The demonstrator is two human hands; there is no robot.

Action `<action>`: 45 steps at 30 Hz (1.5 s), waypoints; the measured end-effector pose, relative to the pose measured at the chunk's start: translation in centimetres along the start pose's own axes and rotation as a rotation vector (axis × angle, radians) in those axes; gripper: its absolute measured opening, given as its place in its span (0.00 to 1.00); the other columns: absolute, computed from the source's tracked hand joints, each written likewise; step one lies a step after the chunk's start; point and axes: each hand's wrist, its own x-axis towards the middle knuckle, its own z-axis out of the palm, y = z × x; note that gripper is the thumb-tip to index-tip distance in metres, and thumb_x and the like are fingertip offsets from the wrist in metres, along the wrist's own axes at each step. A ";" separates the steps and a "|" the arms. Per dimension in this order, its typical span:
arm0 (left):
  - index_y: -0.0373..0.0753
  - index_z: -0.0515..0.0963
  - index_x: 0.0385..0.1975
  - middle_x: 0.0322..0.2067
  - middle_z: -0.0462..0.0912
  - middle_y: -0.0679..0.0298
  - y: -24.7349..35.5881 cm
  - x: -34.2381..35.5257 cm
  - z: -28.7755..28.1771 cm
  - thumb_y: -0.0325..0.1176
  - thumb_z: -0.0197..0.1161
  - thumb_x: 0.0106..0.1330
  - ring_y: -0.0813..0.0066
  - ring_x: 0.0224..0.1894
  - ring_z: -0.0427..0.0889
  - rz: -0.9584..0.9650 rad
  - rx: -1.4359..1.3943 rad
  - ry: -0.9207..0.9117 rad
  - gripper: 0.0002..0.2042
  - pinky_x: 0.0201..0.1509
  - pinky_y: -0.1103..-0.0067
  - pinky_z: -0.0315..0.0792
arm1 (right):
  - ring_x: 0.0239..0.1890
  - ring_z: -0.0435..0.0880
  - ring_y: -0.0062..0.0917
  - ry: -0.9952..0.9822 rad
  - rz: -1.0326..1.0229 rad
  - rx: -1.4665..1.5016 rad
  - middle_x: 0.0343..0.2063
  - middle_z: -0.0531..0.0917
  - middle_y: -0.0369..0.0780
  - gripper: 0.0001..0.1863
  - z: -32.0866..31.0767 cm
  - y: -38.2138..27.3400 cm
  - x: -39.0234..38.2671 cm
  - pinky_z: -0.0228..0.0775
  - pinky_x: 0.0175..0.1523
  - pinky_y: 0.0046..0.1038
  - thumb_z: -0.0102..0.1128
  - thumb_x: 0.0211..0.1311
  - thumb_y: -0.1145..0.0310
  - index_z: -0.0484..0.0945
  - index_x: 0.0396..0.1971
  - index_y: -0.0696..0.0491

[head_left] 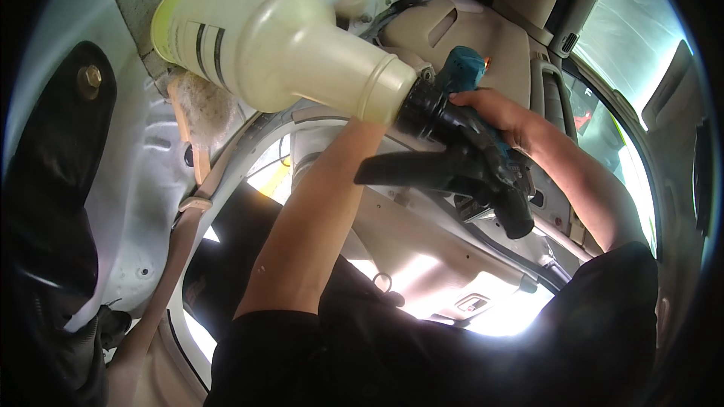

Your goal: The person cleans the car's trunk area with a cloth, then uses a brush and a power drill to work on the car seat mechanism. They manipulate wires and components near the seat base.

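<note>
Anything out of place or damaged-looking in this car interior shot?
Yes. The body panel is stripped to bare white metal, with a tuft of fibrous padding hanging exposed beside the beige seat belt. The right hand grips a spray tool with a pale bottle; the left hand is hidden behind it.

two bare forearms come up from the lower edge, the left arm (309, 234) from about 6 o'clock, the right arm (581, 181) from about 4 o'clock. each is uncovered from the elbow upward. both wear short black sleeves: the left sleeve (264, 354) ends in a plain hem just below the elbow, the right sleeve (611, 286) is wider and rounder. the cloth is dark, matte and unmarked. the right hand (490, 109) is bare, with no glove, ring or watch visible. the left hand is hidden.
</note>
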 end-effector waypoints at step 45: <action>0.36 0.79 0.49 0.48 0.81 0.49 -8.0 1.4 -4.2 0.21 0.50 0.59 0.44 0.54 0.73 0.304 0.268 0.037 0.18 0.61 0.60 0.67 | 0.39 0.83 0.45 0.906 -1.835 -0.636 0.37 0.81 0.49 0.34 6.6 -21.9 11.0 0.77 0.41 0.43 0.55 0.56 0.71 0.59 0.65 0.56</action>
